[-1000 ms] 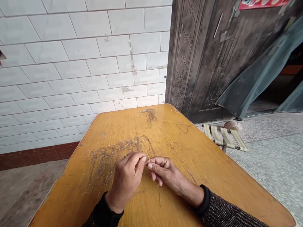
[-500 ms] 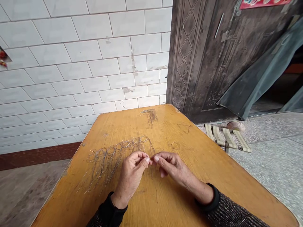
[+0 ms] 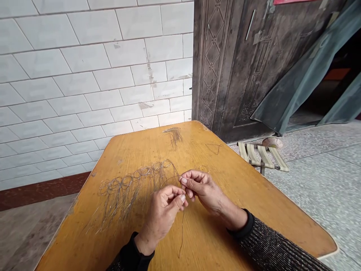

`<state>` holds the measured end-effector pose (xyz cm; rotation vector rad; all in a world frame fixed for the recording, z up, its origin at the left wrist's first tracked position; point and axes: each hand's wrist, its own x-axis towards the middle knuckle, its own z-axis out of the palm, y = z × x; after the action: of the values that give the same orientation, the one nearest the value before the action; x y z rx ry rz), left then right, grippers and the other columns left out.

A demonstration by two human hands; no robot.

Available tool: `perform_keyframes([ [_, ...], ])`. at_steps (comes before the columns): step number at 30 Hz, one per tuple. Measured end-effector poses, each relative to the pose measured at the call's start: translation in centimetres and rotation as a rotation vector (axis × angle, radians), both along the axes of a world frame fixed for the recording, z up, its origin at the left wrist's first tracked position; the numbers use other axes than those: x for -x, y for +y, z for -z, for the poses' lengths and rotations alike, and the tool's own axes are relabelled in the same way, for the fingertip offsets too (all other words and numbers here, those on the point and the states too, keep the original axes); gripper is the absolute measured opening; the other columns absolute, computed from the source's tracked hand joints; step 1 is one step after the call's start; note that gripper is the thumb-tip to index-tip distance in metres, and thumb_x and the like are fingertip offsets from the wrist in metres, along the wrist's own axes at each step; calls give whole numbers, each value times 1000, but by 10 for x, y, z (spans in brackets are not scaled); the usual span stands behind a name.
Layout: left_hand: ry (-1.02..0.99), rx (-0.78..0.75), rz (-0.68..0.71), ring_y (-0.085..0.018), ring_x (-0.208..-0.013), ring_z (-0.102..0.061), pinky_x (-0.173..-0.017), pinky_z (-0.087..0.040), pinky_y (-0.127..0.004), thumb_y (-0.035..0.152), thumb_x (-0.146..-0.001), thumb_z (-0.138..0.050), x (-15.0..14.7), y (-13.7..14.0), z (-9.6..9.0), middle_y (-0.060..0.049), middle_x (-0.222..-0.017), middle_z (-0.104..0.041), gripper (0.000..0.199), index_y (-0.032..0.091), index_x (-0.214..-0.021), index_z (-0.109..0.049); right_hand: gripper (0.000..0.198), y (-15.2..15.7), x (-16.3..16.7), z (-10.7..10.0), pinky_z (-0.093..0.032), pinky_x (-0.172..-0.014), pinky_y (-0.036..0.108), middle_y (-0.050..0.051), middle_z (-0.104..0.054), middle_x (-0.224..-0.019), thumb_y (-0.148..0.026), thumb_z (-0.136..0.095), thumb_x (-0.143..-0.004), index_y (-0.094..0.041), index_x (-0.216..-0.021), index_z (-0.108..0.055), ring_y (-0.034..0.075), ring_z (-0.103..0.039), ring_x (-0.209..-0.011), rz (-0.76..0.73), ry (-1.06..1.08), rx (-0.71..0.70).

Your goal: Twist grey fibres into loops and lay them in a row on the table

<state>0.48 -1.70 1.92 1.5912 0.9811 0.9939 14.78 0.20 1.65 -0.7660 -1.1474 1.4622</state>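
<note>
Thin dark wire (image 3: 182, 229) runs between my two hands, and its tail hangs down over the table. My left hand (image 3: 166, 210) is closed in a pinch on it, thumb against fingertips. Just above and to the right, my right hand (image 3: 204, 192) pinches the wire too, close to the left fingertips. A row of looped wires (image 3: 126, 184) with long loose ends lies on the table to the left, beyond my left hand. Behind my right hand, a small wire ring (image 3: 204, 168) is partly covered.
The wooden table (image 3: 135, 148) has a bundle of bent wires (image 3: 175, 135) near its far edge and a triangular wire (image 3: 214, 147) to the right. A strap-seat folding stool (image 3: 262, 156) stands beside it. White tiled wall and dark door lie beyond.
My right hand has risen slightly above my left, and the fingertips have come apart with wire between them. More of the hanging tail shows. The whole view has shifted a little.
</note>
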Motion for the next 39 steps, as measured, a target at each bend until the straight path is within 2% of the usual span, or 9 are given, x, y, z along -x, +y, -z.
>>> perform_keyframes([
  [6, -80, 115, 22, -10, -55, -49, -55, -38, -23, 27, -75, -56, -2, 0, 1, -1, -63, -58, 14, 14, -69, -57, 19, -1, 2, 4, -33, -39, 16, -5, -54, -43, -31, -67, -69, -13, -65, -61, 3, -43, -36, -29, 106, 34],
  [10, -151, 252, 77, -8, -54, -47, -54, -36, -22, 29, -75, -59, -2, 2, 4, 0, -63, -57, 16, 14, -72, -57, 18, 3, 0, 5, -34, -39, 15, -5, -53, -42, -29, -69, -68, -13, -63, -61, 3, -43, -35, -3, 144, 58],
  [14, -160, 345, 108, -8, -56, -48, -53, -35, -21, 30, -73, -62, -1, 1, 6, 0, -63, -58, 18, 13, -78, -57, 20, 7, -6, 4, -35, -37, 14, -5, -55, -50, -28, -69, -67, -13, -59, -59, 2, -44, -37, 40, 192, 72],
  [18, -154, 373, 156, -8, -54, -48, -51, -33, -21, 33, -72, -62, 0, 1, 10, 0, -62, -58, 21, 14, -76, -55, 22, 6, -6, 4, -38, -36, 15, -2, -61, -59, -34, -65, -72, -14, -65, -59, 3, -47, -36, -45, 193, 95],
  [21, -154, 404, 172, -7, -53, -48, -51, -33, -21, 35, -70, -65, 0, 1, 14, 0, -61, -58, 24, 14, -73, -54, 22, 5, -5, 5, -39, -36, 15, -3, -62, -57, -34, -66, -71, -14, -65, -57, 3, -47, -35, -74, 212, 86],
  [26, -144, 489, 184, -6, -52, -48, -52, -34, -20, 35, -69, -66, -1, -1, 17, 0, -63, -59, 26, 12, -77, -55, 22, 8, -6, 3, -34, -34, 12, -4, -60, -51, -31, -68, -68, -14, -61, -56, 1, -45, -32, 22, 221, 99],
  [33, -29, 450, 227, -6, -50, -48, -51, -35, -20, 30, -70, -64, -3, -8, 13, 0, -61, -59, 21, 12, -73, -53, 23, 17, -15, 2, -33, -31, 13, -4, -59, -46, -27, -70, -64, -14, -56, -53, 2, -44, -30, 194, 213, 135],
  [39, -58, 504, 235, -6, -46, -45, -47, -33, -19, 30, -68, -63, -5, -10, 17, 1, -56, -57, 20, 14, -69, -51, 23, 17, -16, 3, -32, -30, 13, -4, -58, -46, -28, -69, -63, -14, -56, -53, 2, -44, -29, 212, 198, 117],
])
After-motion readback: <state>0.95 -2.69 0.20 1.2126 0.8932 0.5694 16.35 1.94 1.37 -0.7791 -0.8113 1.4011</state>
